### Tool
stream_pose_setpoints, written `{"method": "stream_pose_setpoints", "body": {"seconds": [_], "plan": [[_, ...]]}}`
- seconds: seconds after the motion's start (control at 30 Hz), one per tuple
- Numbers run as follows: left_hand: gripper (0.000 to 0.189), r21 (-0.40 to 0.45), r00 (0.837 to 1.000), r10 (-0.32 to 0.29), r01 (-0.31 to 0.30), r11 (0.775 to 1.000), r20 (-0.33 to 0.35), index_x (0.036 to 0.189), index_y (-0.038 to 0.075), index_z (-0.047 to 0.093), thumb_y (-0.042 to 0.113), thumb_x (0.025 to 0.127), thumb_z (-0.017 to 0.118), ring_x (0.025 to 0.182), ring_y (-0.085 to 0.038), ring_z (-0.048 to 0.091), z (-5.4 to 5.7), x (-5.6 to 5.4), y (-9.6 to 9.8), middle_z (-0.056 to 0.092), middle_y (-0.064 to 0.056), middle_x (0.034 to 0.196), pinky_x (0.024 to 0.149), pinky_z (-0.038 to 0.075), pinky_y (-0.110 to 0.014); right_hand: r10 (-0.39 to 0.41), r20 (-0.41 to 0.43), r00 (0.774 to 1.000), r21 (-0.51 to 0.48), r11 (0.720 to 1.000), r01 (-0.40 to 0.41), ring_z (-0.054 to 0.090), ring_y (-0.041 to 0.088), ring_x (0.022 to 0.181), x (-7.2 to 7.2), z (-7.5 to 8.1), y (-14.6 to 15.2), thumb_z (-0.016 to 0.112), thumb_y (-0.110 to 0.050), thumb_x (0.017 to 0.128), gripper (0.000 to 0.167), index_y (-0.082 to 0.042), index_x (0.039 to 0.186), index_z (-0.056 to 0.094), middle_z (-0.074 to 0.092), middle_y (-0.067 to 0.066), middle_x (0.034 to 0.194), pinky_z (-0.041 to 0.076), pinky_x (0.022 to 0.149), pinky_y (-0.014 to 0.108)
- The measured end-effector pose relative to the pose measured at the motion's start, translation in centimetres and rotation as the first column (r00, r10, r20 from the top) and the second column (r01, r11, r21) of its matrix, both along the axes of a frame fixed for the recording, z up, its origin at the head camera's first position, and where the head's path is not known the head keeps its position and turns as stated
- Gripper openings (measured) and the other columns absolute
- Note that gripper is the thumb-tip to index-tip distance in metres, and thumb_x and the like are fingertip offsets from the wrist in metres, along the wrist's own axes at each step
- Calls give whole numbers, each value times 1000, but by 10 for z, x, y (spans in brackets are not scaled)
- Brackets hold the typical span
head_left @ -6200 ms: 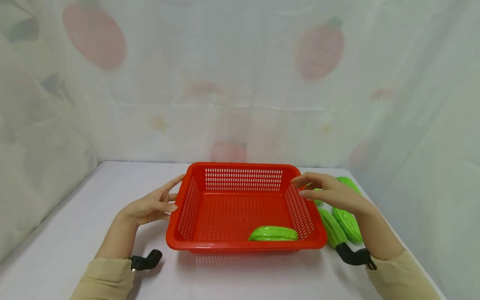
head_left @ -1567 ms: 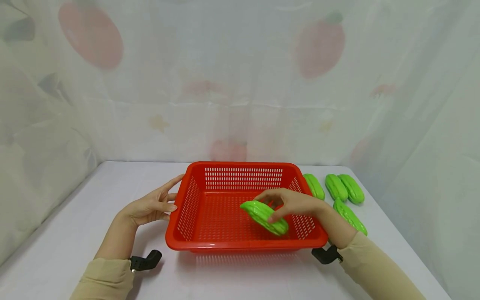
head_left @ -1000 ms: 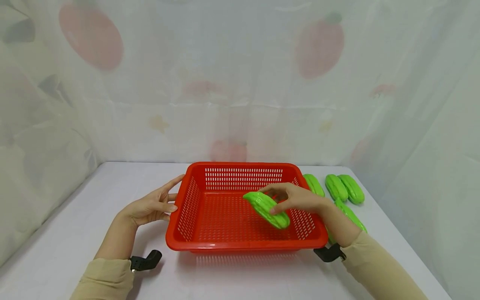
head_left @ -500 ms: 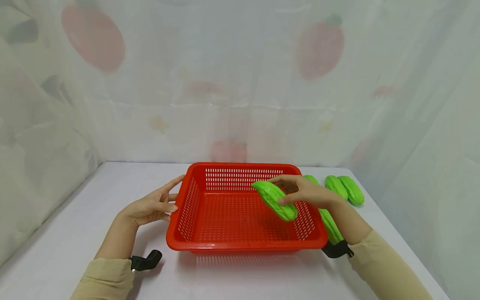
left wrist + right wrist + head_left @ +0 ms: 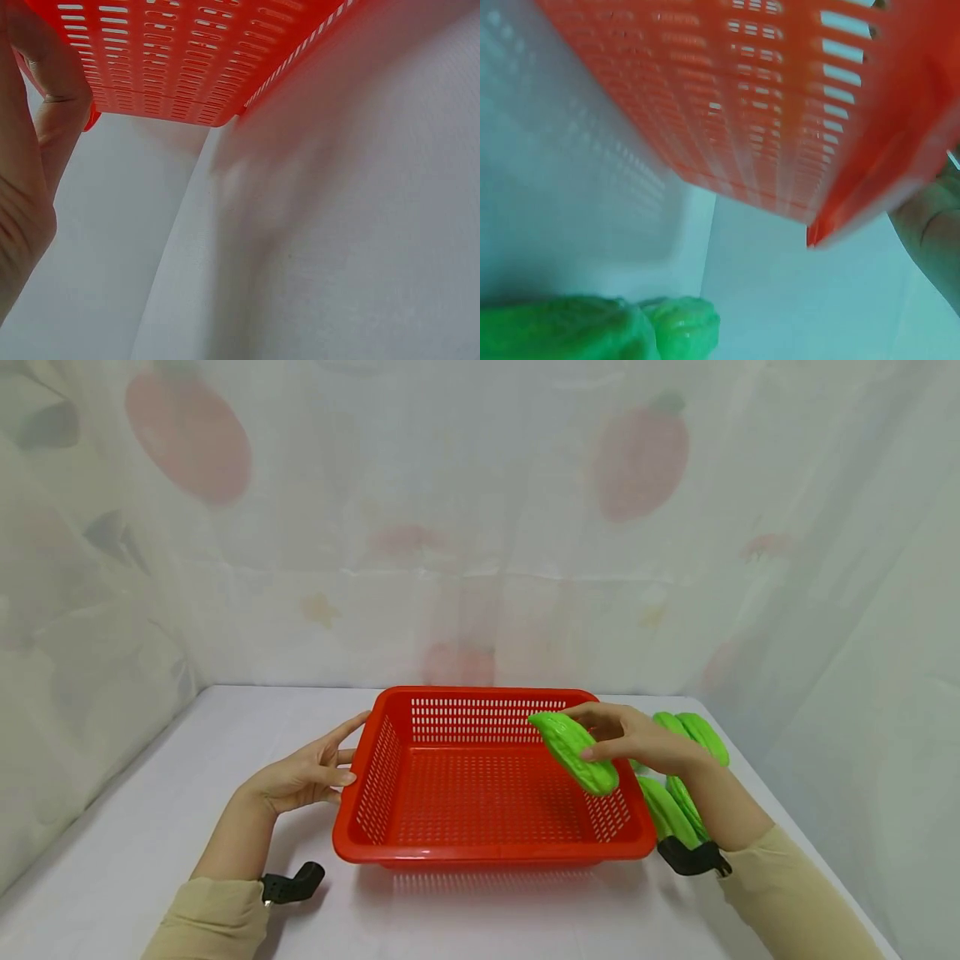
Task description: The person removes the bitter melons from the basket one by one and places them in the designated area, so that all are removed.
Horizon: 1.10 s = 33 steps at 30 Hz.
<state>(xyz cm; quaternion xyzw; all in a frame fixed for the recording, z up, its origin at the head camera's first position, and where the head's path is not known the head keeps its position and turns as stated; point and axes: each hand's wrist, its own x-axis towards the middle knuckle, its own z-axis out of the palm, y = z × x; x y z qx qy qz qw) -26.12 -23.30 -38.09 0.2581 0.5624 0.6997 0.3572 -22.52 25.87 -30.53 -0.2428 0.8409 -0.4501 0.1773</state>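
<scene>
My right hand (image 5: 648, 742) grips a bright green bitter melon (image 5: 570, 750) between thumb and fingers. The melon is tilted, its pointed end up and to the left, over the right side of a red plastic basket (image 5: 491, 853). My left hand (image 5: 303, 772) holds the basket's left rim, thumb at the edge and index finger stretched along it. In the left wrist view, those fingers (image 5: 64, 112) lie against the slotted wall. The right wrist view shows the basket's outer wall (image 5: 727, 112) and part of my right hand (image 5: 937, 232); the held melon is hidden there.
Several more bitter melons lie on the white table right of the basket, such as one at the back (image 5: 703, 737) and one near the basket wall (image 5: 666, 814), partly covered by my right arm. White printed curtains (image 5: 480, 527) surround the table.
The bitter melon lay in the basket's front right earlier, my right hand empty. That hand now holds it and has moved up and right with it. The left hand stays put.
</scene>
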Motion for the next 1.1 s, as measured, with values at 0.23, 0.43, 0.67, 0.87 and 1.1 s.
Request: {"method": "stream_pose_setpoints", "body": {"seconds": [0.23,0.43,0.67,0.87,1.1], "plan": [[95,11,1000,-4,4,1000,-7,158,26,-13,-4,96,52,102,-18,72,0,0,0,61,-9,136,79,63,-35,-39,-19,999,18,999,40,41,38,139,5,5,16,63,-19,94,54,-21,145,47,43,11,154,50,97,40],[95,16,1000,-4,5,1000,-10,158,26,-13,-4,96,52,102,-18,72,0,1,0,61,-9,136,79,63,-35,-74,-49,996,21,997,75,48,17,134,10,9,31,64,-18,94,52,-20,144,48,45,7,152,49,100,42],[95,9,1000,3,-3,1000,-8,158,26,-12,-3,96,52,101,-17,72,0,1,0,61,-9,135,79,63,-34,-134,-42,990,57,989,136,40,38,140,12,10,52,63,-22,95,52,-20,144,48,40,13,154,51,98,42],[95,0,1000,8,-8,1000,-5,158,26,-13,-3,96,53,101,-16,72,1,2,1,61,-9,135,79,63,-33,-173,16,985,54,984,172,31,45,143,11,3,70,62,-22,96,54,-18,147,44,33,17,157,50,100,46],[96,-3,1000,7,-7,1000,-2,158,26,-14,-3,96,53,101,-17,72,1,2,1,61,-8,135,79,63,-32,-198,35,979,63,979,196,27,46,144,14,-2,91,60,-21,97,58,-13,150,38,25,21,159,49,98,42]]}}
